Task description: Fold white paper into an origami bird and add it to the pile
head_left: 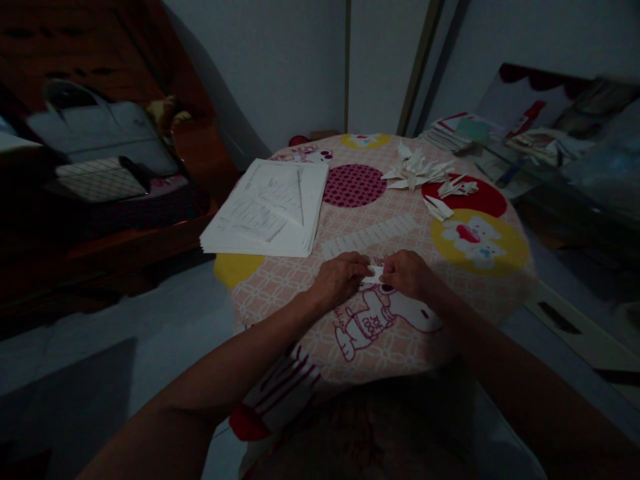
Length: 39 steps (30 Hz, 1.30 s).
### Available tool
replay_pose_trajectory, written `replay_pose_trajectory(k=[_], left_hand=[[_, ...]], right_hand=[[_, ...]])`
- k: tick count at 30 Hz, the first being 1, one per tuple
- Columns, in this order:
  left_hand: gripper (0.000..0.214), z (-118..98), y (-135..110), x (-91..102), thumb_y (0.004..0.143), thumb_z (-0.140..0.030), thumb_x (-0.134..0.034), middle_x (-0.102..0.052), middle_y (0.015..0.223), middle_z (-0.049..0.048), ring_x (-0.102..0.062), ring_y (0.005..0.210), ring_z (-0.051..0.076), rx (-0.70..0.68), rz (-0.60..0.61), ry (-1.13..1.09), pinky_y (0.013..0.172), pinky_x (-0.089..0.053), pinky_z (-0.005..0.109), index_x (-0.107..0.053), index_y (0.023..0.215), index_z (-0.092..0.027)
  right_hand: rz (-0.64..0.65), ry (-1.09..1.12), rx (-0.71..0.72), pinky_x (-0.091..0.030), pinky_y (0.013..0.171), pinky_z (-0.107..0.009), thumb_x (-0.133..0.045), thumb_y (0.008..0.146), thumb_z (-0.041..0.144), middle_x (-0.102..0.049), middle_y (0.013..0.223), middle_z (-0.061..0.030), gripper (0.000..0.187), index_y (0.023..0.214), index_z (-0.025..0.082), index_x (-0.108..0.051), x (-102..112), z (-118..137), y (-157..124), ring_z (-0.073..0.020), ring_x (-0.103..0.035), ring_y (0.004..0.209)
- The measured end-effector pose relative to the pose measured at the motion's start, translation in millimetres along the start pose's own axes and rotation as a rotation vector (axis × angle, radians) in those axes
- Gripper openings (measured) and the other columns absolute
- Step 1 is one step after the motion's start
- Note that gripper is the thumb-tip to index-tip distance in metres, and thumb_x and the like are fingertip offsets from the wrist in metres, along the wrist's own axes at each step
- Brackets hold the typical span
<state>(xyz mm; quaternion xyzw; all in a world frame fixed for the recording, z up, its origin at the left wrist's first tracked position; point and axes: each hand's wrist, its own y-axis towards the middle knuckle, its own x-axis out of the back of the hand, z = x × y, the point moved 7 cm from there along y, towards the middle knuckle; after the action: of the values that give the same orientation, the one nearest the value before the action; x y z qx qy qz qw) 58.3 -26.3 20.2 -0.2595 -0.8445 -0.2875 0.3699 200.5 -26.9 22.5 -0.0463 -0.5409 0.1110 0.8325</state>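
Observation:
A small white piece of paper (373,274) lies between my two hands near the front of a round table with a patterned cartoon cloth (380,233). My left hand (341,277) pinches its left end with fingers closed. My right hand (407,272) pinches the right end, fingers also closed. Most of the paper is hidden by my fingers.
A stack of white printed sheets (267,208) sits at the table's left. Folded white paper shapes (417,170) and smaller pieces (440,207) lie at the far right. A grey bag (100,130) rests on dark furniture to the left. Books and clutter (500,133) stand at the right.

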Motion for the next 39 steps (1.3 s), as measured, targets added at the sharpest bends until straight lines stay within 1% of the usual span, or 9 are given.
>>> replay_pose_trajectory(k=[5,10,14,16,20,25,33,36,39], left_hand=[[0.025,0.9,-2.1,-5.1,0.084,-0.010,-0.059,-0.072,0.108,0.0041,-0.065,0.103,0.019,0.011,0.052,0.111,0.087,-0.053,0.031,-0.077,0.094,-0.025],[0.029,3.3,-0.4,-4.7,0.083,-0.007,-0.057,-0.071,0.110,0.0037,-0.065,0.104,0.018,0.017,0.043,0.072,0.090,-0.052,0.030,-0.077,0.092,-0.024],[0.031,4.2,0.8,-4.3,0.081,-0.004,-0.055,-0.071,0.109,0.0048,-0.066,0.101,0.017,0.004,0.038,0.032,0.091,-0.052,0.030,-0.078,0.092,-0.023],[0.032,4.4,1.1,-3.9,0.080,-0.003,-0.055,-0.071,0.107,0.0052,-0.067,0.100,0.017,0.007,0.035,0.027,0.090,-0.053,0.030,-0.078,0.091,-0.022],[0.033,4.1,1.4,-3.7,0.078,-0.001,-0.055,-0.071,0.106,0.0058,-0.067,0.099,0.018,0.016,0.036,0.029,0.089,-0.053,0.031,-0.079,0.090,-0.021],[0.033,5.1,1.5,-3.6,0.079,-0.002,-0.055,-0.072,0.104,0.0051,-0.067,0.096,0.017,0.023,0.036,0.011,0.089,-0.054,0.031,-0.079,0.089,-0.022],[0.033,8.7,1.2,-4.5,0.077,-0.002,-0.056,-0.071,0.104,0.0037,-0.067,0.095,0.016,0.016,0.039,-0.015,0.089,-0.053,0.030,-0.079,0.088,-0.023],[0.033,8.9,1.2,-4.5,0.077,-0.001,-0.056,-0.071,0.104,0.0038,-0.067,0.094,0.015,0.005,0.037,-0.023,0.088,-0.053,0.029,-0.078,0.088,-0.022],[0.032,9.2,1.4,-4.3,0.077,-0.002,-0.057,-0.071,0.104,0.0039,-0.067,0.094,0.015,0.000,0.036,-0.032,0.088,-0.053,0.028,-0.078,0.088,-0.022]], right_hand=[[-0.048,-0.012,0.018,-0.040,0.062,-0.025,-0.068,0.072,0.012,-0.069,0.066,-0.0056,0.007,0.068,0.015,-0.072,2.8,1.0,-1.6,-0.0149,-0.059,0.063],[-0.037,0.134,0.001,-0.042,0.061,-0.022,-0.062,0.071,0.007,-0.071,0.065,-0.0030,0.015,0.072,0.016,-0.074,2.2,11.3,0.1,-0.0140,-0.064,0.063],[-0.035,0.052,-0.040,-0.041,0.058,-0.021,-0.063,0.073,0.009,-0.071,0.064,-0.0035,0.014,0.071,0.016,-0.075,1.2,17.1,3.7,-0.0139,-0.064,0.061],[-0.027,0.042,-0.035,-0.041,0.059,-0.022,-0.064,0.072,0.010,-0.071,0.064,-0.0040,0.013,0.071,0.016,-0.076,0.7,18.2,5.7,-0.0141,-0.064,0.062],[-0.021,0.037,-0.007,-0.041,0.059,-0.022,-0.064,0.071,0.009,-0.071,0.064,-0.0047,0.014,0.070,0.016,-0.075,0.5,17.6,7.7,-0.0149,-0.064,0.062],[-0.011,0.076,-0.016,-0.040,0.056,-0.021,-0.065,0.070,0.009,-0.068,0.058,-0.0023,0.013,0.069,0.017,-0.075,-1.2,15.8,6.6,-0.0137,-0.063,0.058],[-0.035,0.022,0.019,-0.040,0.059,-0.022,-0.062,0.070,0.006,-0.071,0.063,-0.0041,0.016,0.068,0.017,-0.074,-1.0,18.7,4.7,-0.0132,-0.062,0.060],[-0.030,0.018,0.015,-0.039,0.059,-0.022,-0.063,0.069,0.006,-0.070,0.064,-0.0034,0.015,0.068,0.017,-0.074,-1.3,15.1,3.7,-0.0129,-0.061,0.061],[-0.039,0.029,-0.007,-0.039,0.059,-0.022,-0.068,0.068,0.008,-0.069,0.065,-0.0022,0.010,0.069,0.017,-0.074,0.7,7.7,1.6,-0.0126,-0.060,0.061]])
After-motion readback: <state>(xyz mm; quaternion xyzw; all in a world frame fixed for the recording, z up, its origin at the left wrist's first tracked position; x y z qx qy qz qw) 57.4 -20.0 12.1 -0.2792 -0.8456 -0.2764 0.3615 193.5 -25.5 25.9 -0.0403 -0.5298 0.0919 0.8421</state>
